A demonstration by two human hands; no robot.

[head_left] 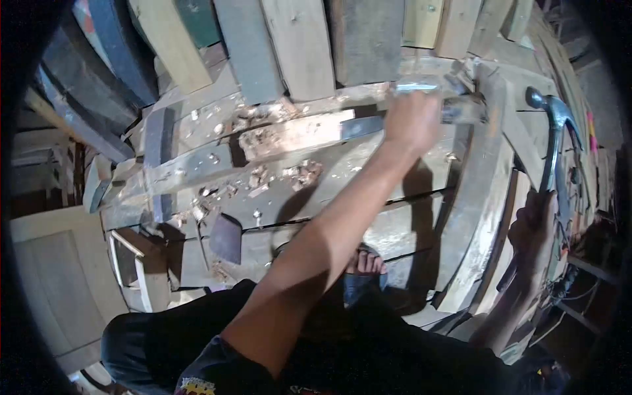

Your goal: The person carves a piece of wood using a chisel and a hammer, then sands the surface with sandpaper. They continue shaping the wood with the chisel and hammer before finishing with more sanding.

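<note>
Under everything we see a weathered plank surface of pale grey-brown boards (pixel 395 224), carrying the long, squared, grey-brown wooden beam (pixel 191 164), which is the thing we are working on. Beyond the beam stands a row of thick grey, cream and brown wooden planks (pixel 368 39), side by side. Well to the near left of the beam is a flat, tan, panelled wooden board (pixel 56 283). The beam itself has a pale, freshly bared stretch along its middle, left of our left hand (pixel 415 118). Near the beam's left end, a grey wooden block (pixel 158 138) lies across its line.

To the right of the beam is a claw hammer (pixel 552 151) with a shiny steel head and dark grip, head uppermost. Our right hand (pixel 532 224) is wrapped around that grip. Our left hand is closed in a fist over the right part of the beam, around a tool with a bright, shiny top (pixel 416 85); the rest of that tool is hidden. On the near side of the beam lies a flat, violet-grey, four-sided piece (pixel 226 238). Smallest are the curled, light-brown wood shavings (pixel 304 174), scattered along both sides of the beam.
</note>
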